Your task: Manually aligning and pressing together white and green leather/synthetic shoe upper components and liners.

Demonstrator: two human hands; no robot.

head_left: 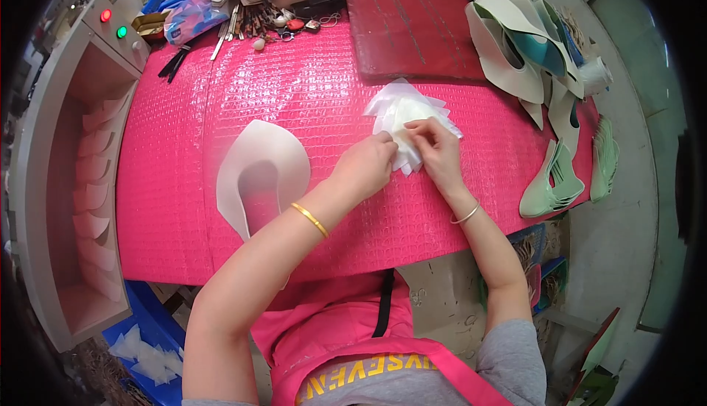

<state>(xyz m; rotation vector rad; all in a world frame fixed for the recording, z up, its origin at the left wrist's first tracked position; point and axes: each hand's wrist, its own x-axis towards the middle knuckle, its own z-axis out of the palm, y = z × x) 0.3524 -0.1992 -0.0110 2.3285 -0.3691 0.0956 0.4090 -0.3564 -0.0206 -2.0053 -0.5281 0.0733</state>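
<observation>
A fanned pile of thin white translucent pieces (pixel 401 108) lies on the pink textured table cover (pixel 294 89). My left hand (pixel 366 164) and my right hand (pixel 434 150) both pinch at the near edge of that pile, fingertips almost touching. Whether they grip one sheet or several is hidden by the fingers. A curved white shoe-upper piece (pixel 261 174) lies flat to the left of my left forearm, apart from both hands.
A dark red cutting mat (pixel 412 30) lies behind the pile. White and teal upper pieces (pixel 526 45) are stacked at the right, pale green ones (pixel 560 181) at the right edge. Tools and clutter (pixel 243 8) line the back. A grey rack (pixel 88 185) of white pieces stands at the left.
</observation>
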